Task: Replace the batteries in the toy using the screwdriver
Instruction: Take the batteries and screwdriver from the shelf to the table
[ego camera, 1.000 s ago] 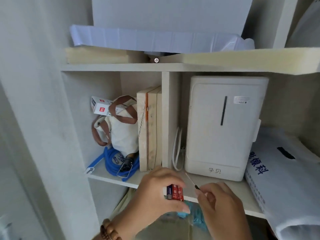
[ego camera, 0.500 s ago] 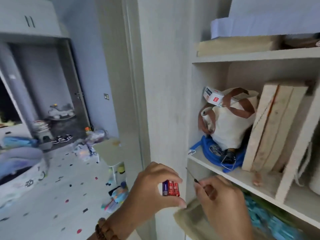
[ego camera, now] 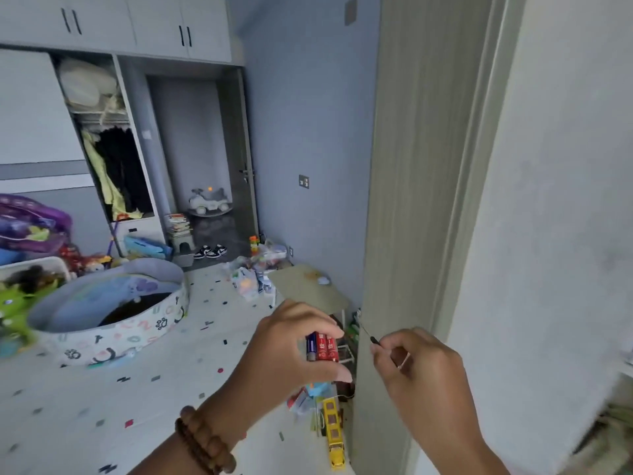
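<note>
My left hand (ego camera: 291,351) is raised in front of me, pinching three batteries (ego camera: 321,346) side by side, one blue and two red, between thumb and fingers. A wooden bead bracelet is on that wrist. To its right, my right hand (ego camera: 416,366) holds a small thin screwdriver (ego camera: 369,334) with a black collar; its metal tip points up and left. A yellow toy bus (ego camera: 333,437) lies on the floor below my hands, beside the cabinet side panel. Which toy takes the batteries, I cannot tell.
A tall cabinet side panel (ego camera: 404,200) fills the right. A small low table (ego camera: 308,286) stands by the wall with bags and toys around it. A round printed play tub (ego camera: 113,310) sits at left on the speckled floor mat. An open wardrobe and doorway are behind.
The view has swung left, from the cabinet shelves to the room and floor. Both hands keep the same hold on the batteries and the screwdriver.
</note>
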A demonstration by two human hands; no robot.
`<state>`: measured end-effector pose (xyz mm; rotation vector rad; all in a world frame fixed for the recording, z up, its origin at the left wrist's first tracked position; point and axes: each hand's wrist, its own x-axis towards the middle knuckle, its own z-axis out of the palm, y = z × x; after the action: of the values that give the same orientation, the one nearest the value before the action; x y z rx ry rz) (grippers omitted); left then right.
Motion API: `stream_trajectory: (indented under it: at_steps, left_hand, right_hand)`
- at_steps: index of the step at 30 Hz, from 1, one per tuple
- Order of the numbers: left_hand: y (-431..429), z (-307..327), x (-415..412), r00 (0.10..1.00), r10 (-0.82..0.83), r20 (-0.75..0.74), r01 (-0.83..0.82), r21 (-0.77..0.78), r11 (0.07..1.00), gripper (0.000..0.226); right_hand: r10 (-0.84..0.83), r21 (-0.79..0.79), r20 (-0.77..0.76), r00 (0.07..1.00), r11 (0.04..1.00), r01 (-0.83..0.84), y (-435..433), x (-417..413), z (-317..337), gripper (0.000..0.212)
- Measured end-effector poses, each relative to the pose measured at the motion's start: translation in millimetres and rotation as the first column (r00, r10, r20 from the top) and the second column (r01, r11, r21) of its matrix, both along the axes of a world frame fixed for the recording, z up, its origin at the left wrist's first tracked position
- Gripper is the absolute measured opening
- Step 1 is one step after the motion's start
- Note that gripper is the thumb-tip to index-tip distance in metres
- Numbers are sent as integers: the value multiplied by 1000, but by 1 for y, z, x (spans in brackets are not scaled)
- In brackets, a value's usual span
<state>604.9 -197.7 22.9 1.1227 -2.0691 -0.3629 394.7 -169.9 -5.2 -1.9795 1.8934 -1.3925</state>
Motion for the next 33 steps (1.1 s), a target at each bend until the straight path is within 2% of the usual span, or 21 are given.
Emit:
stream_trajectory:
  at_steps: [10,16,21,24,29,33]
  left_hand:
    - [-109,-9,110,984,157,-86,-153,49,987,49]
    - [-208,-20,151,971,235,-37,-232,63,971,53]
    - [-296,-17,181,948,311,-74,-306,76,949,47]
    - [-343,-21,198,927,367,-80,-357,115,927,48]
    - [-424,-32,232,920,386,-64,-377,124,918,44]
    - [-499,-41,264,936,344,-78,-330,151,932,44]
  right_hand:
    - [93,32,-71,993,995,-91,-140,98,-2,19]
    - [179,39,1,984,983,-178,-257,139,-17,19]
    - [228,79,45,973,970,-231,-359,167,-13,26]
    - [239,112,37,970,964,-242,-411,182,-13,19]
    - [242,110,26,970,964,-243,-492,213,-19,14]
    - [196,127,23,980,972,-197,-560,248,-30,14]
